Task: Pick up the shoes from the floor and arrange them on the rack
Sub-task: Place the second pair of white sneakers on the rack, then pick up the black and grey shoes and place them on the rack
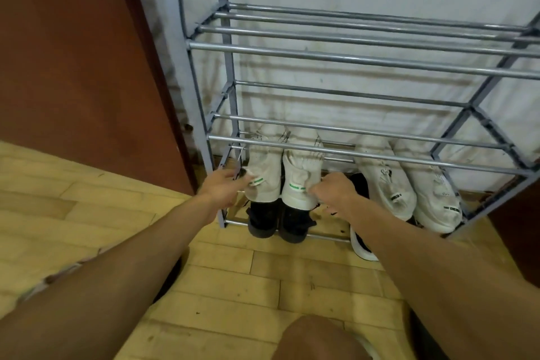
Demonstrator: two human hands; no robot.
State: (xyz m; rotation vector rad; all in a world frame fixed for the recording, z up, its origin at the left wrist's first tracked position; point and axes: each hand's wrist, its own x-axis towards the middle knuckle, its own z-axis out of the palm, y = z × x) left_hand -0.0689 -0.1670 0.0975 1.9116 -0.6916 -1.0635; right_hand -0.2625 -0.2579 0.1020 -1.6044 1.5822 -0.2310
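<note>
A grey metal shoe rack (350,60) stands against the white wall. On a low shelf sit a pair of white sneakers with green heel tabs, the left one (264,172) and the right one (301,178). My left hand (222,184) pinches the heel of the left sneaker. My right hand (333,187) grips the heel of the right sneaker. A second white pair (409,181) rests on the same shelf to the right. Below, on the bottom shelf, sit two dark shoes (277,222) and a black shoe with a white sole (361,242), partly hidden by my right arm.
A brown door (81,67) stands left of the rack. The floor is yellow wooden parquet (233,286). My knee (315,339) shows at the bottom edge. The rack's upper shelves hold nothing.
</note>
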